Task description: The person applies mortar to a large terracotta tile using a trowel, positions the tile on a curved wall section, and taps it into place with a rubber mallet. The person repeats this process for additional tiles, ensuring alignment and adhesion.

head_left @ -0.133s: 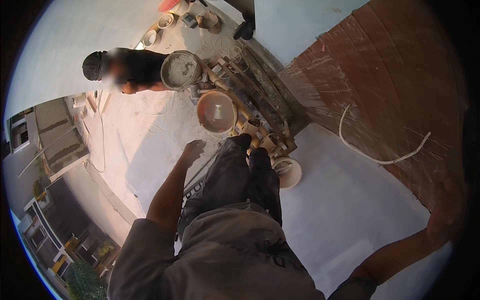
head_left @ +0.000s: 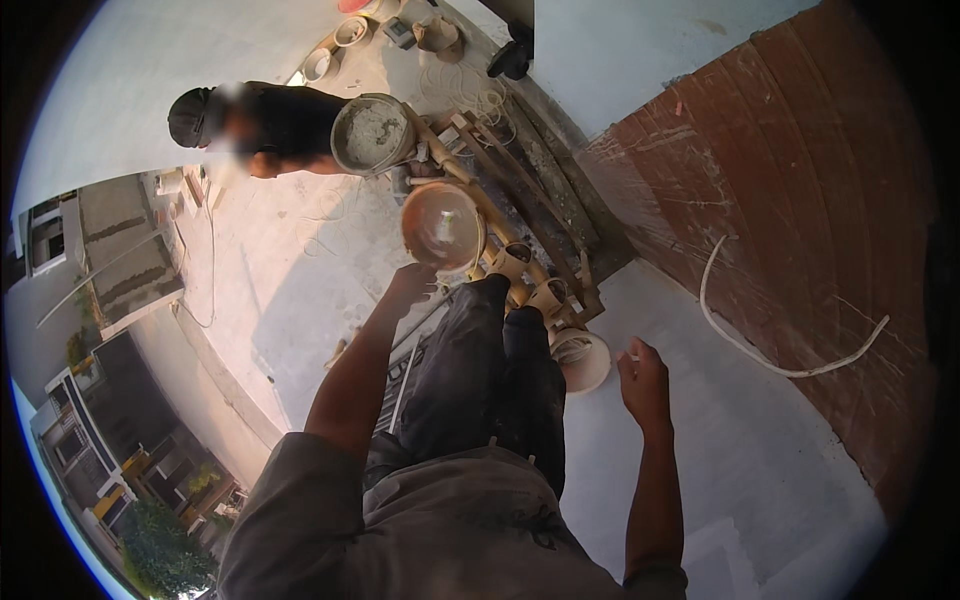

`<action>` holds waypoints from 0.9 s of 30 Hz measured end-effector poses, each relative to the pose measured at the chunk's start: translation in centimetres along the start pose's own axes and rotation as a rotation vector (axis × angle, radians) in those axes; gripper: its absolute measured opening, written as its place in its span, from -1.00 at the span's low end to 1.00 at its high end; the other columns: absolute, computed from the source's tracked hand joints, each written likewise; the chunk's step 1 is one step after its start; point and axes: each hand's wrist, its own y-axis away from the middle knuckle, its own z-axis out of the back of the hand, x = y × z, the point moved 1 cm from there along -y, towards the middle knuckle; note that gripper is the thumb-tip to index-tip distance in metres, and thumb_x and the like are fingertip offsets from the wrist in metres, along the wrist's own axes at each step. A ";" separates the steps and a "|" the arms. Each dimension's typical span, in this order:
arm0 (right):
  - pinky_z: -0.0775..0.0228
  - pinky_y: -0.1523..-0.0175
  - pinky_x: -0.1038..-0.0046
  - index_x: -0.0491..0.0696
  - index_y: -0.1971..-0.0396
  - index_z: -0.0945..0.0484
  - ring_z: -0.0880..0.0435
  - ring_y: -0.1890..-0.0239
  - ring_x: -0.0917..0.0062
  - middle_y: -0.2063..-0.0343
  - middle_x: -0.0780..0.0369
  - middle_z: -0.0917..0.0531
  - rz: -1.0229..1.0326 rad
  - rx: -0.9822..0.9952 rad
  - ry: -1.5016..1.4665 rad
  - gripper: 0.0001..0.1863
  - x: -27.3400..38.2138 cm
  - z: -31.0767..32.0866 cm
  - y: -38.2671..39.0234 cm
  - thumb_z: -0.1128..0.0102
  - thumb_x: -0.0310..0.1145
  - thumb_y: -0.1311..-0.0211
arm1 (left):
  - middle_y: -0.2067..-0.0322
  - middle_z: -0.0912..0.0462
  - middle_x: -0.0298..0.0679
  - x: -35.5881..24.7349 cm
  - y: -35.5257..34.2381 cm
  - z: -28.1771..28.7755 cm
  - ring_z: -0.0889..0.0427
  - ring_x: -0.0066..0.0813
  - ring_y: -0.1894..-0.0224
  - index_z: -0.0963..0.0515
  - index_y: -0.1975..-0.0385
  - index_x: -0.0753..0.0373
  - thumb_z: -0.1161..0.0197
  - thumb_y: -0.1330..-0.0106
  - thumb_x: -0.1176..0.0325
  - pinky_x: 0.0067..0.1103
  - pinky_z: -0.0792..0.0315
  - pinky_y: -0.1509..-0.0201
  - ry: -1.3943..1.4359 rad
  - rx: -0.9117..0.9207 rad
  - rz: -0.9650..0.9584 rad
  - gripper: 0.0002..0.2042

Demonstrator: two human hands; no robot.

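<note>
My left hand (head_left: 410, 287) is open just below a round bucket (head_left: 441, 226) with pale brown contents; whether it touches the rim I cannot tell. My right hand (head_left: 645, 380) is curled closed beside a pale container (head_left: 580, 362) with something light inside; what it grips, if anything, is too small to make out. Under my dark-trousered legs are bamboo poles (head_left: 456, 167) with loop-like pieces near my feet. A bucket of grey wet mix (head_left: 372, 134) sits farther up on the poles.
A person (head_left: 290, 130) in dark clothing and cap is at upper left. Several buckets (head_left: 350, 32) and coiled hose (head_left: 460, 88) lie on the pale floor below. Long planks (head_left: 550, 180) run beside the bamboo. A brown panelled surface (head_left: 780, 200) with a white bent tube is on the right.
My right hand has swung from the far right in toward the pale container beside my legs. My left hand has moved slightly up, closer to the bucket with brown contents.
</note>
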 end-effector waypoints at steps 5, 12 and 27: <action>-0.50 -0.06 0.33 -0.18 -0.07 -0.58 -0.72 0.08 0.30 0.16 0.03 -0.72 -0.299 0.384 -0.304 -0.53 -7.7 -19.8 2.9 -0.28 -0.18 -0.29 | 0.24 -0.61 -0.17 3.7 -11.6 -1.6 -0.67 -0.31 0.21 -0.44 -0.08 0.25 -0.20 -0.44 0.03 -0.38 -0.57 0.22 0.262 0.005 0.197 -0.57; -0.55 0.08 0.32 -0.13 0.14 -0.68 -0.76 0.22 0.26 0.28 0.06 -0.75 -0.312 0.162 -0.184 -0.66 -10.9 -27.9 4.5 -0.24 -0.16 -0.31 | 0.19 -0.60 0.10 11.0 -31.7 -1.1 -0.68 -0.06 0.28 -0.24 -0.16 0.30 -0.02 -0.55 0.15 -0.32 -0.54 0.42 0.824 -0.291 0.324 -0.61; -0.55 0.13 0.39 -0.17 0.16 -0.64 -0.74 0.32 0.39 0.38 0.11 -0.74 -0.200 0.056 -0.232 -0.72 -8.3 -27.8 3.1 -0.25 -0.25 -0.31 | 0.29 -0.71 0.02 3.3 -19.5 -2.7 -0.70 0.04 0.22 -0.68 0.21 0.21 -0.20 -0.32 0.29 -0.19 -0.54 0.08 -0.563 -0.645 -0.634 -0.80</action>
